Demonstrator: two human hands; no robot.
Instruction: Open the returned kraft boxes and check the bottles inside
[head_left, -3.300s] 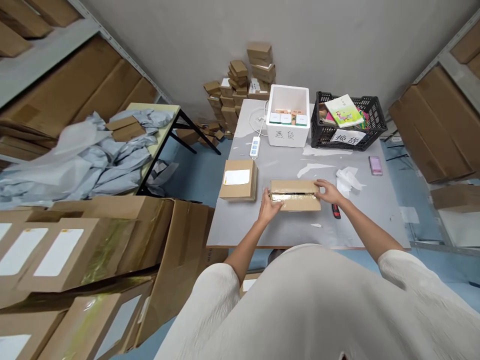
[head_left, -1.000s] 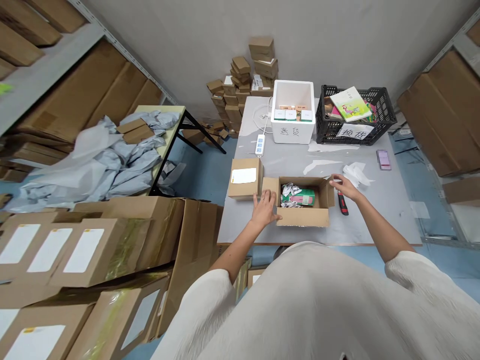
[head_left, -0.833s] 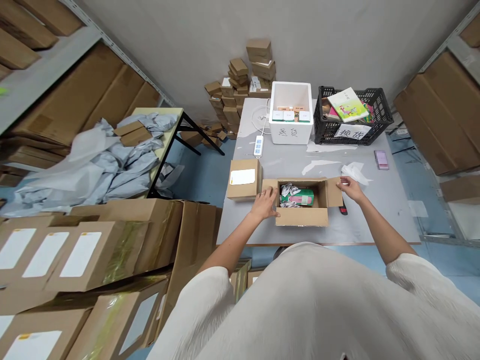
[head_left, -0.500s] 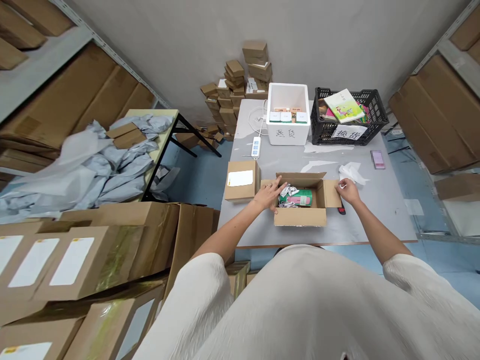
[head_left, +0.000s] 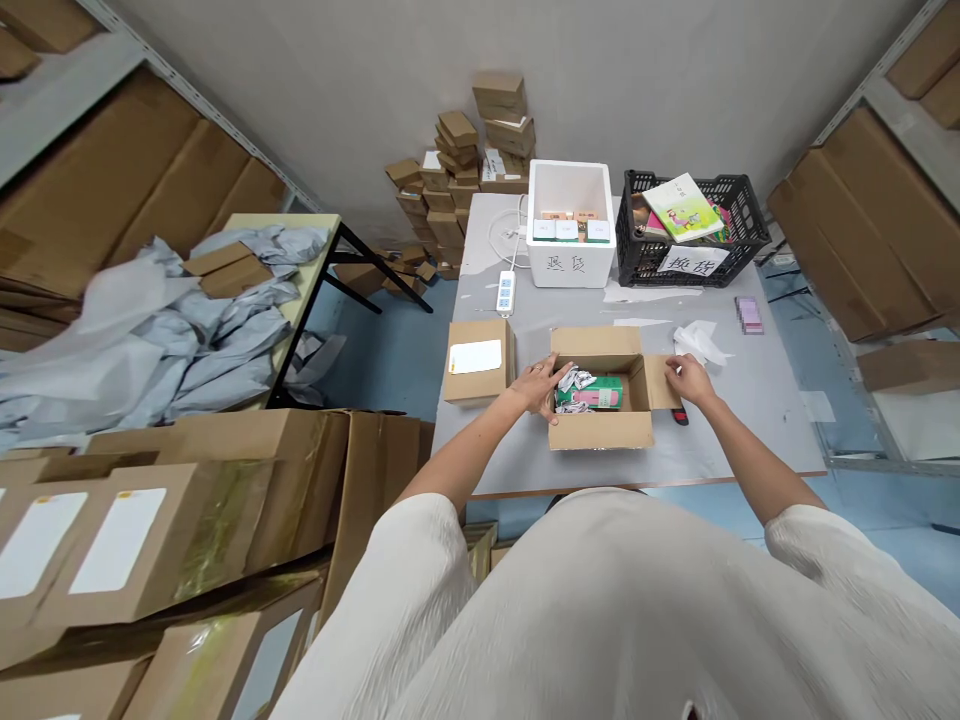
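An open cardboard box [head_left: 600, 432] stands on the table before me, its flaps folded outward. Inside it lies a green and pink cylinder-shaped package [head_left: 604, 392], with crumpled printed paper [head_left: 576, 380] at its left end. My left hand [head_left: 538, 388] grips the left end of the box, fingers spread over its edge and the thumb toward the near side. Between thumb and fingers, my right hand [head_left: 688, 380] pinches the outer edge of the right flap [head_left: 660, 382]. A small red and black object [head_left: 679, 415] lies partly hidden beside that flap.
A closed, labelled carton [head_left: 480, 362] is left of the box. Behind stand a white foam bin [head_left: 570, 265], a black crate [head_left: 690, 262] with books and a power strip [head_left: 506, 292]. Crumpled white paper [head_left: 701, 342] and a phone-like object [head_left: 748, 315] lie right. Stacked cartons [head_left: 225, 530] crowd my left.
The far flap has tipped back and now shows more of its inner face. Both hands keep their places on the box. The whole view has shifted slightly.
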